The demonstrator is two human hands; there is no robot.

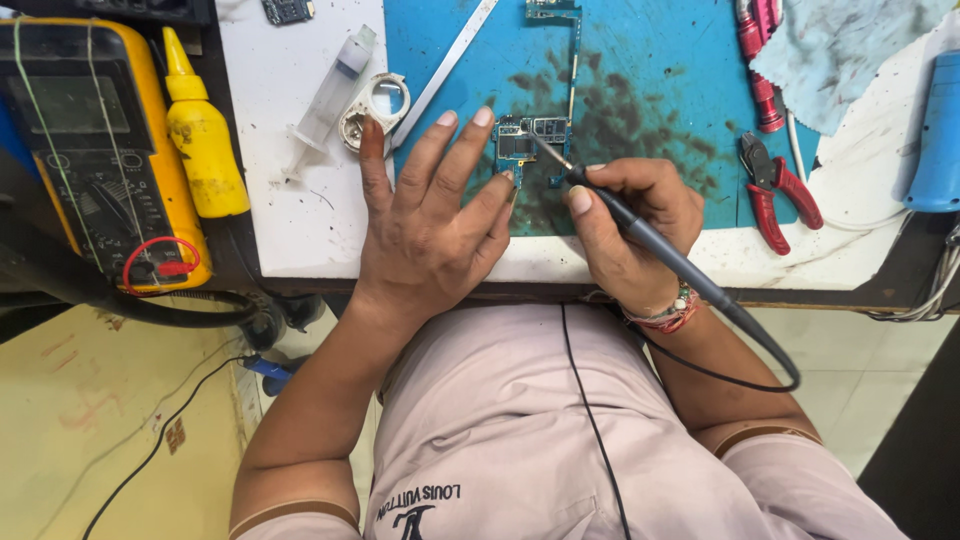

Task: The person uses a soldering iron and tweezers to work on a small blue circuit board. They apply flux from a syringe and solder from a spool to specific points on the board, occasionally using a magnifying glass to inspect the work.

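Note:
A small dark circuit board [532, 140] lies on a stained blue work mat [650, 60]. My left hand [430, 220] rests flat with fingers spread at the mat's left edge, fingertips touching the board's left side. My right hand [630, 225] holds a dark, corded soldering iron [660, 250] like a pen. Its thin metal tip [545, 150] touches the board's top face.
A yellow multimeter [95, 140] and a yellow squeeze bottle [200, 130] stand at left. A clear syringe [335, 90], round lens frame [378, 105] and metal strip [445, 70] lie nearby. Red-handled pliers [775, 190], a red tool [758, 60], a cloth [850, 50] and a blue device [940, 130] sit right.

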